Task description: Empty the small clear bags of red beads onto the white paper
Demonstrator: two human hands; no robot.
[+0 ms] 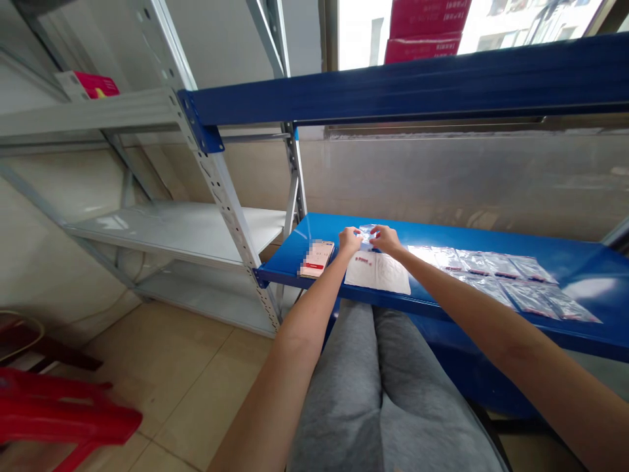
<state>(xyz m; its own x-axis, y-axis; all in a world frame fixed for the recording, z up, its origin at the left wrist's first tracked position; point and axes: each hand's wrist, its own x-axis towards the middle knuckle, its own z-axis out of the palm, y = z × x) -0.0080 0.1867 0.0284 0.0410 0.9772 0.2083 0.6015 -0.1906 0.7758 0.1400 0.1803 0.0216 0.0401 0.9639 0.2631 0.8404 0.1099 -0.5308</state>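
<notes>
Both my hands meet over the blue shelf top point(442, 236), at a small clear plastic bag point(366, 231). My left hand point(349, 240) pinches the bag's left side. At its right side, my right hand point(386, 239) has its fingers closed on the bag too. Just below the hands lies a white cloth point(378, 274) with a few tiny reddish pieces point(363, 260) on it, too small to name. Left of my left hand rests a phone point(317, 257) with a lit screen. To the right, several flat clear bags point(496, 265) with red edges lie in two rows.
A blue beam point(393, 95) crosses above the work surface, with red boxes point(425, 29) behind it by the window. On the left stand a grey metal rack point(187, 229) and a red plastic stool point(63, 410). A perforated upright point(230, 210) rises at the shelf's left end.
</notes>
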